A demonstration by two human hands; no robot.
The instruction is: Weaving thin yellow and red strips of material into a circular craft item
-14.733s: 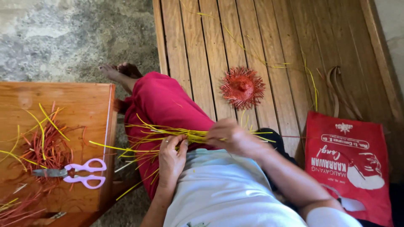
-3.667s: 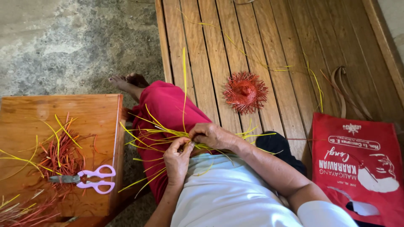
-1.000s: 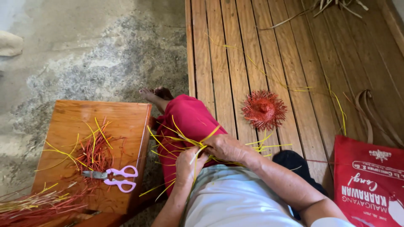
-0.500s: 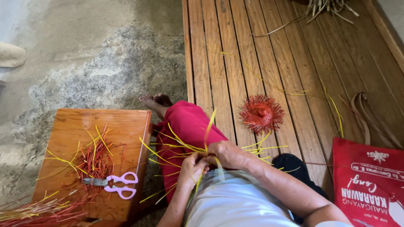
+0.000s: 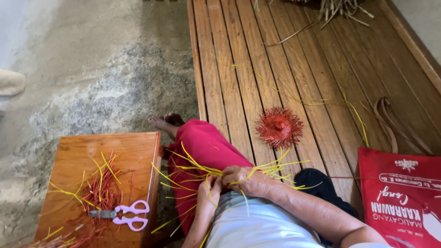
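Our left hand (image 5: 209,190) and right hand (image 5: 245,179) both pinch the yellow weaving strips (image 5: 197,167) over our lap; strands splay loose, so most plaiting remains. A finished red woven piece (image 5: 279,126) lies at one o'clock.

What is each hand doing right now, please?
Left hand: closed on the yellow strips.
Right hand: closed on the same yellow strips.
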